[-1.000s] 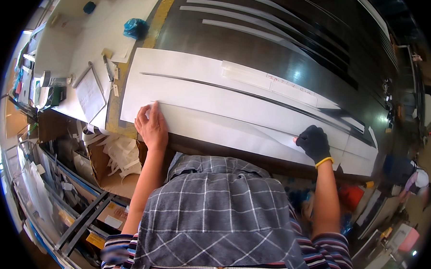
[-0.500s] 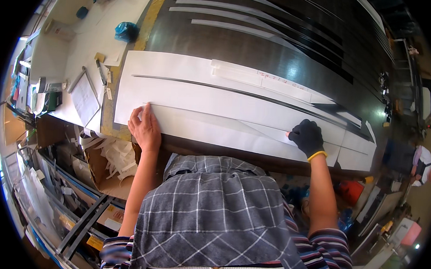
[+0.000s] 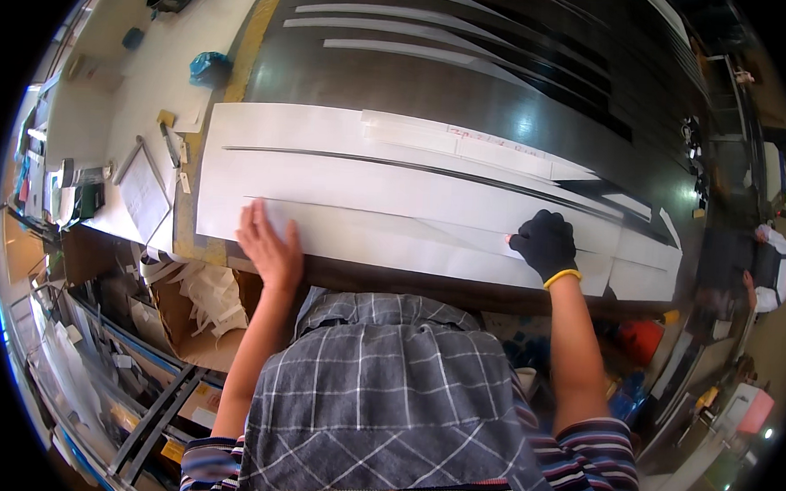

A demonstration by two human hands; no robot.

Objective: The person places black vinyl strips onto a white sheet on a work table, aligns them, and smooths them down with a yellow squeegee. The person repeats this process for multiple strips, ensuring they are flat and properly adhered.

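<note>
A long white sheet [image 3: 343, 177] lies along the near edge of a dark table. My left hand [image 3: 270, 244] is bare. Its fingers are stretched out on the white surface, tips by the left end of a thin dark line [image 3: 359, 213] that runs toward my right hand. My right hand [image 3: 544, 243] wears a black glove with a yellow cuff and is closed near that line, bare fingertips showing at its left side. What it pinches, if anything, is hidden. Beyond both hands lies a dark narrow strip [image 3: 414, 169]. A clear-and-white strip [image 3: 494, 147] with red handwriting sits at the sheet's far edge.
Several pale strips [image 3: 385, 19] lie on the far dark tabletop [image 3: 330, 80]. To the left are a blue plastic bundle [image 3: 209, 69], a cutter knife [image 3: 168, 143] and a clipboard [image 3: 143, 191]. Below stands a cardboard box [image 3: 204, 351] of white scraps. Another person [image 3: 771, 271] is far right.
My left hand has flattened slightly, its fingers lower on the sheet. My right hand stays closed at about the same place on the sheet. The whole view has shifted a little.
</note>
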